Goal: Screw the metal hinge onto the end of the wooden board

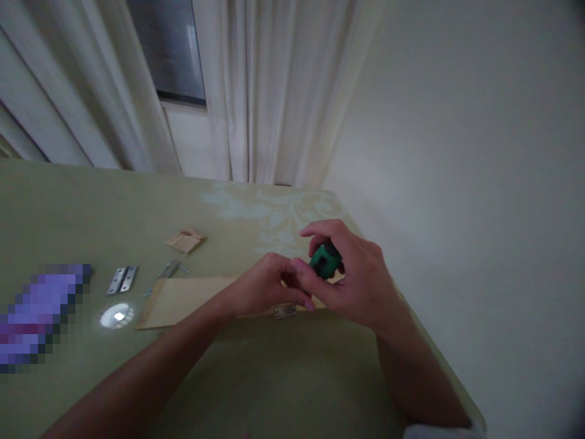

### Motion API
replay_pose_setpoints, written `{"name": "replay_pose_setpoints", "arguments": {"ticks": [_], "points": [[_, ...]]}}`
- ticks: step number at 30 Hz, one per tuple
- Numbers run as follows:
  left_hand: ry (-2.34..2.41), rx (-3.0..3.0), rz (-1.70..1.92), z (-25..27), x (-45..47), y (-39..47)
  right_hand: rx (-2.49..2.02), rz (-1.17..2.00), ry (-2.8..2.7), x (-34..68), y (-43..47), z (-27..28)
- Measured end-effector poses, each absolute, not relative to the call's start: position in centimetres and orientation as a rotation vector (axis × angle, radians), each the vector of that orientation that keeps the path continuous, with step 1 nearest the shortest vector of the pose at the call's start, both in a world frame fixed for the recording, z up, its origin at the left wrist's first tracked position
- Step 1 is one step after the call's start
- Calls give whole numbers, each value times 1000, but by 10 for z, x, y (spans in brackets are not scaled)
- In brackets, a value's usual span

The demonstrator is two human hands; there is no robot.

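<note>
Head view: green-handled screwdriver upright, tip down.

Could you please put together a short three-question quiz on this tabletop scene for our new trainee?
1. True or false: the right hand grips a green-handled tool.
2. What lies under the left hand? A) a wooden board B) a glass bowl C) a book
3. Fill in: left of the board, beside the round shiny disc, lies a loose metal ____.

Key:
1. True
2. A
3. hinge
</note>
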State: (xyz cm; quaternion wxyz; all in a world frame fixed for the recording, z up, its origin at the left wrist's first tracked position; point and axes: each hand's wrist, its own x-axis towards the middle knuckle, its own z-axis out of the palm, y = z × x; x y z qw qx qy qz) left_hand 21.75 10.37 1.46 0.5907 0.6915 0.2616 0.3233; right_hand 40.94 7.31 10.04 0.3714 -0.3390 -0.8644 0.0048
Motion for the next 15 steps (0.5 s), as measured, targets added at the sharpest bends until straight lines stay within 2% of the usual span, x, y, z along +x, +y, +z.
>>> {"name": "replay_pose_setpoints", "arguments": {"ticks": [9, 12, 15], "points": [[559, 1753, 688, 18, 205, 109, -905, 49, -2172, 413, 74, 103], [618, 1740, 745, 19, 204, 110, -906, 62, -2165, 414, 75, 102], [745, 1907, 650, 16, 201, 107, -920, 44, -2173, 415, 75, 101]]}}
